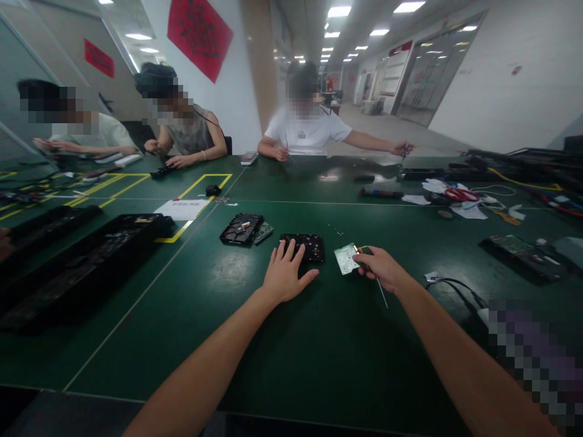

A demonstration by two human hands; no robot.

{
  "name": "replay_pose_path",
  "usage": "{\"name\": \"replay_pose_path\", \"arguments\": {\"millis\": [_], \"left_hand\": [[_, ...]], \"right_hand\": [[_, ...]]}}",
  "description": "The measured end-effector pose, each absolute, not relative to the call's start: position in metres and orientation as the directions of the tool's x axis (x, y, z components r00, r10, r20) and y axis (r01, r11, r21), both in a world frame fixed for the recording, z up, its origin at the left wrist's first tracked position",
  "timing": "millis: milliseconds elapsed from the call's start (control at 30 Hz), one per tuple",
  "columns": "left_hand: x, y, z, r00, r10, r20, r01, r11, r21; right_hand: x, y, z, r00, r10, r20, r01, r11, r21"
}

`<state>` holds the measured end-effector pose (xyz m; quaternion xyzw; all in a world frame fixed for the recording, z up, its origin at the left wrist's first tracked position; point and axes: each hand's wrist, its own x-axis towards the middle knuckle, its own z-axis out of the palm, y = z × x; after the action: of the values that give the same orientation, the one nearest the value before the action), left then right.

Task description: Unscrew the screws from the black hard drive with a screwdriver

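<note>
My left hand point(286, 276) lies with fingers spread, their tips on a black hard drive point(313, 247). In my right hand point(380, 267) a small green circuit board point(346, 259) is pinched by its right edge, just right of the drive. A thin metal shaft point(382, 294), apparently a screwdriver's, sticks out below the same hand; its handle is mostly hidden. Left of my left hand sits another hard drive point(241, 229), with a second circuit board point(263, 233) leaning at its side. Tiny screws point(339, 232) are scattered beyond the held board.
Long black housings point(91, 261) lie at the left on the green table point(291, 364). At right are a black device with a green board point(523, 258), red-handled scissors point(462, 194), cables and a screwdriver point(380, 193). Three people sit across the table, one point(303, 130) directly opposite.
</note>
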<state>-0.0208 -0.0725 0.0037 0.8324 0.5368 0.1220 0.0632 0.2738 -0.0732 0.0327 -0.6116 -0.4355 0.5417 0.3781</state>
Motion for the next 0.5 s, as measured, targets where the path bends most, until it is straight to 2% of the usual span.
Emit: {"name": "replay_pose_path", "arguments": {"millis": [267, 500], "left_hand": [[-0.005, -0.1, 0.006, 0.468, 0.874, 0.129, 0.85, -0.485, 0.205], [-0.005, -0.098, -0.007, 0.509, 0.83, 0.227, 0.812, -0.551, 0.195]], "right_hand": [[0.278, -0.077, 0.028, -0.041, 0.951, -0.306, -0.026, -0.307, -0.951], [0.285, -0.075, 0.024, -0.06, 0.949, -0.308, -0.126, -0.313, -0.941]]}}
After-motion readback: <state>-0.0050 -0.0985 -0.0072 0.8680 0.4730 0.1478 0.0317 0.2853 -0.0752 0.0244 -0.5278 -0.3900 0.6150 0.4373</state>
